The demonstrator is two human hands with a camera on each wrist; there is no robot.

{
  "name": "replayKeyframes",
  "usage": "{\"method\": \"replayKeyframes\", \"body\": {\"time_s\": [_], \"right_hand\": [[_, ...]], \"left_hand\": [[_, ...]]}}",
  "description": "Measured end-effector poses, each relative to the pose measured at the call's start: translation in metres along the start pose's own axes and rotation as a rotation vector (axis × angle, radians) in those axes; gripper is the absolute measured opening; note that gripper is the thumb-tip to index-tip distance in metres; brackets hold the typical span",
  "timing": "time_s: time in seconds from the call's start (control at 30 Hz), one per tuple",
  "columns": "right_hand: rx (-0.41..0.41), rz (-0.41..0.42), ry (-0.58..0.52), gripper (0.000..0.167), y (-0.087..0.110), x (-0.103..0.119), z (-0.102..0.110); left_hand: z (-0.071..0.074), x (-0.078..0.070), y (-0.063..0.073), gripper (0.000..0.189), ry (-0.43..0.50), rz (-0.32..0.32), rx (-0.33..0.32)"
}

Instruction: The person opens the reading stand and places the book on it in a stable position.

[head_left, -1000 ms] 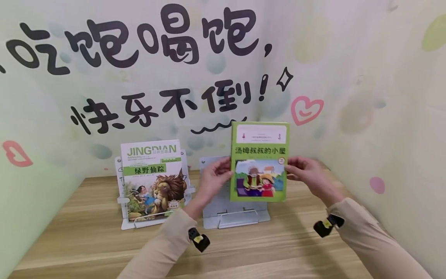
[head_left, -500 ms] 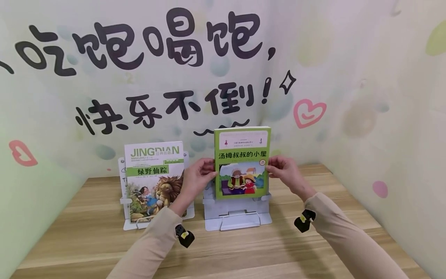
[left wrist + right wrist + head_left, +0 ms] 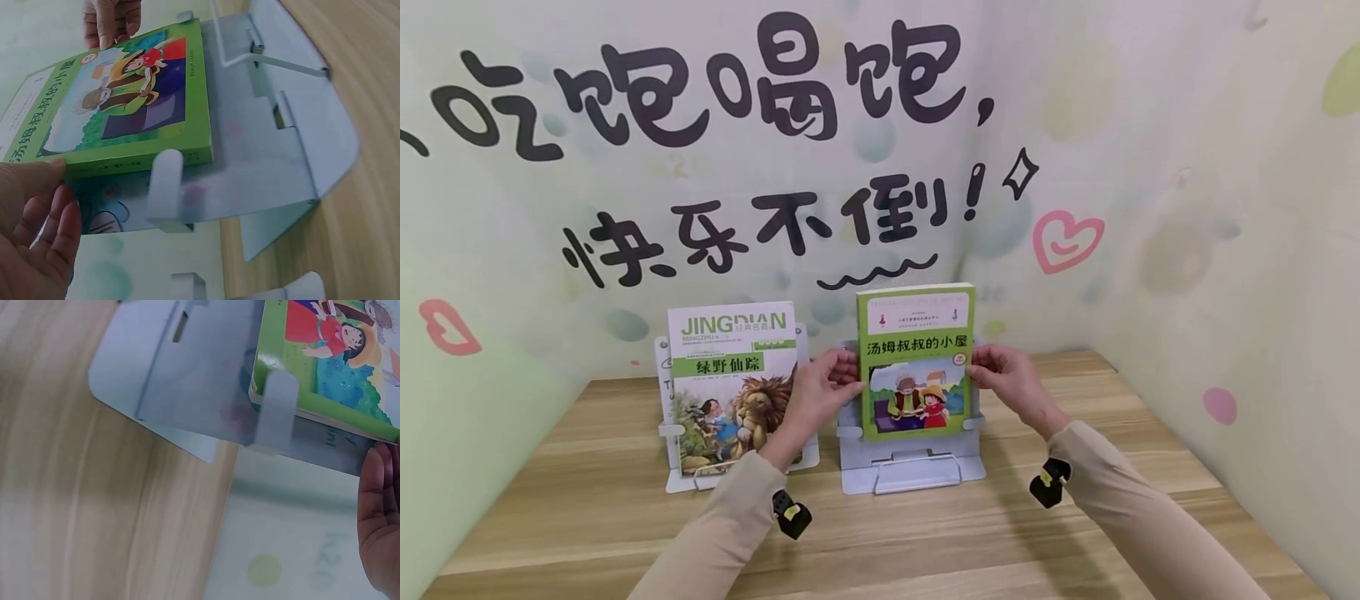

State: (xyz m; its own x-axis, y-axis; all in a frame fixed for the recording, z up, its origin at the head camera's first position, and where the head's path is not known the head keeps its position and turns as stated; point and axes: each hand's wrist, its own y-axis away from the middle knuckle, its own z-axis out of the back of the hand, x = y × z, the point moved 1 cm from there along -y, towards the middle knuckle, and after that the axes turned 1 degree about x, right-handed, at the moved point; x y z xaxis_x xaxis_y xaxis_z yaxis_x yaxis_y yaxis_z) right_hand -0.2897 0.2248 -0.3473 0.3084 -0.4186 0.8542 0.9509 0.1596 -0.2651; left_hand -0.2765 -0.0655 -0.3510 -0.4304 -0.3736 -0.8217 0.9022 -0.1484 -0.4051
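A green picture book (image 3: pixel 917 400) stands upright before a pale metal book stand (image 3: pixel 857 475), its lower edge above the stand's front wire. My left hand (image 3: pixel 820 392) pinches the spine side, with the thumb (image 3: pixel 37 172) on the spine and the other fingers behind. On the opposite edge my right hand (image 3: pixel 1017 385) holds the book between thumb and fingers. The left wrist view shows the stand's side clip (image 3: pixel 165 187) overlapping the book's lower corner. From the right wrist, the other clip (image 3: pixel 278 412) reaches over the cover's edge.
Just left, a white-topped book (image 3: pixel 730 333) with a lion leans on a second stand (image 3: pixel 681 482), close to my left forearm. Both stands rest on a wooden table (image 3: pixel 887 550). Behind rises a printed wall (image 3: pixel 850 267), and another wall (image 3: pixel 1247 250) flanks the right.
The green book has moved left in both hands from beside the stand to in front of it, then sunk lower between the side clips. The lion book stays on its stand.
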Motion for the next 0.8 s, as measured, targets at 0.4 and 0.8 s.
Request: {"method": "replayKeyframes", "body": {"time_s": [0.4,0.8], "right_hand": [[-0.025,0.060,0.185,0.010,0.017,-0.013,-0.014],[-0.056,-0.063,0.210,0.011,0.023,-0.015,-0.020]], "left_hand": [[-0.007,0.013,0.018,0.027,-0.248,0.033,0.029],[-0.013,0.014,0.026,0.024,-0.270,-0.021,-0.007]]}}
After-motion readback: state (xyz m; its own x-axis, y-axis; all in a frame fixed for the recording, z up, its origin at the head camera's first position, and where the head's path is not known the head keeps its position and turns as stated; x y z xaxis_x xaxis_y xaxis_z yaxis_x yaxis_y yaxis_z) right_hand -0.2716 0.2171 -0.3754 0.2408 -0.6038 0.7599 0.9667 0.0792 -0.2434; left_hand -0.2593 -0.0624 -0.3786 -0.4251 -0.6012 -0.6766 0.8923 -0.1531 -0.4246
